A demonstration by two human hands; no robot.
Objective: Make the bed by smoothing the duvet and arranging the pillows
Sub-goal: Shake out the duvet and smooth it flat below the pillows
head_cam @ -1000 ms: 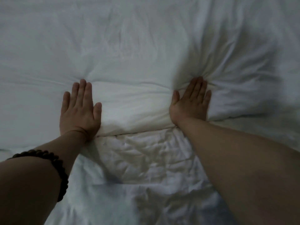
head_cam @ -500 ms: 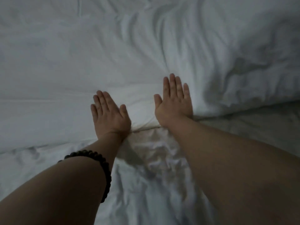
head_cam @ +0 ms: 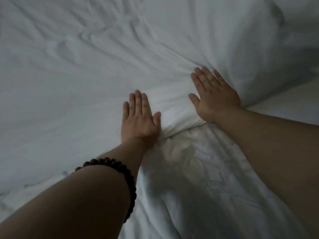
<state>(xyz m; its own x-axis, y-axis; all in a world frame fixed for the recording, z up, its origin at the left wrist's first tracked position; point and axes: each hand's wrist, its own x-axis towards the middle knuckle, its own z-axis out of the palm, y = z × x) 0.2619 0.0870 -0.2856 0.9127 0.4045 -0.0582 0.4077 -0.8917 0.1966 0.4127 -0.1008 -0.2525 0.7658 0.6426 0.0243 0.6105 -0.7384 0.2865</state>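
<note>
Your palms have spread apart along the duvet's near edge.
Since half a second ago your right hand point(head_cam: 214, 97) has slid farther and rightward; your left hand point(head_cam: 139, 118) stays at the hem. Both press flat, fingers straight, gripping nothing. The white duvet point(head_cam: 86, 80) fills the far side, with creases left across it, so I judge the smoothing unfinished. No label or writing shows.

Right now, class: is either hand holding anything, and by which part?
Nothing is held: the left hand and right hand press flat on the duvet.
</note>
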